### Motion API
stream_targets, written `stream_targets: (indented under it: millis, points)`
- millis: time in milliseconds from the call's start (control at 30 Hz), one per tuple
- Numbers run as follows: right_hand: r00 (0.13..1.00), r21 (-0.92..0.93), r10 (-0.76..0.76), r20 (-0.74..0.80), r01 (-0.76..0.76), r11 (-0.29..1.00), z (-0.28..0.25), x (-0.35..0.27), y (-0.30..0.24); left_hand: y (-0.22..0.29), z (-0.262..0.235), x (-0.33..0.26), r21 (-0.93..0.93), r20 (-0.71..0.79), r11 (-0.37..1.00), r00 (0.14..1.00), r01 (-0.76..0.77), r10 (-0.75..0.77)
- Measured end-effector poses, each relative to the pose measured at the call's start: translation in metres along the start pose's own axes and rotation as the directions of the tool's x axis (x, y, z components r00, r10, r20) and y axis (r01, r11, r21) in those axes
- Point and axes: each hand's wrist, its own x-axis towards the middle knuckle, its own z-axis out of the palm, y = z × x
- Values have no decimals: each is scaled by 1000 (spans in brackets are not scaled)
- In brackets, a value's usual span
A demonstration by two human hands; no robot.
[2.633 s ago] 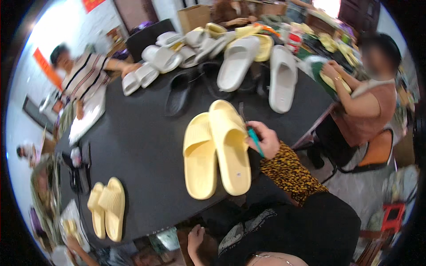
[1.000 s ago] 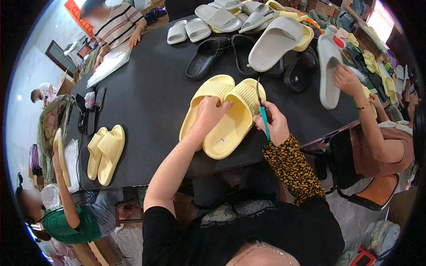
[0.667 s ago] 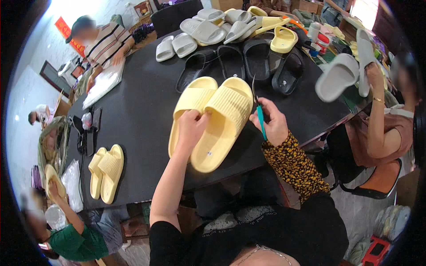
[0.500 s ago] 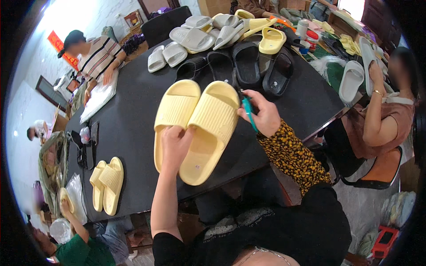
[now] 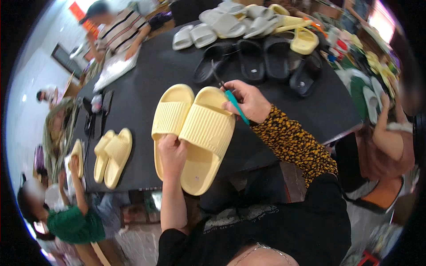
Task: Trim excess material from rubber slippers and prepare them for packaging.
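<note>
My left hand (image 5: pixel 172 150) grips a pair of pale yellow slide sandals (image 5: pixel 208 128) side by side, its fingers tucked under the ribbed straps. The pair is held above the near part of the table, toe ends pointing away from me. In my right hand (image 5: pixel 249 102) are scissors with teal handles (image 5: pixel 238 107), their dark blades pointing up and away beside the right slide's toe. My right thumb overlaps that slide's upper edge; whether it touches cannot be made out. Another yellow pair (image 5: pixel 113 157) rests to the left on the table.
Black slides (image 5: pixel 253 62) form a row on the dark table (image 5: pixel 146 75), with grey slides (image 5: pixel 222 22) piled behind. A yellow slide (image 5: pixel 304 41) lies on the black ones. Co-workers sit at the far left, near left and right; the near-left person (image 5: pixel 75 226) holds a yellow slide.
My view has swung, so the table things appear shifted. The scissors have come round from beside the right slide to its toe, blades now angled up and away. My left hand keeps its hold.
</note>
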Motion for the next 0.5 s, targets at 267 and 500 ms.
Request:
stream_targets:
  millis: [267,500]
  points:
    - [982,-214,-100,162,133,968,-2,21,23,-27,-6,-8,33,-137,995,986,-97,101]
    - [923,-477,-200,330,346,808,-1,19,38,-40,-4,-10,230,-82,973,997,5,14]
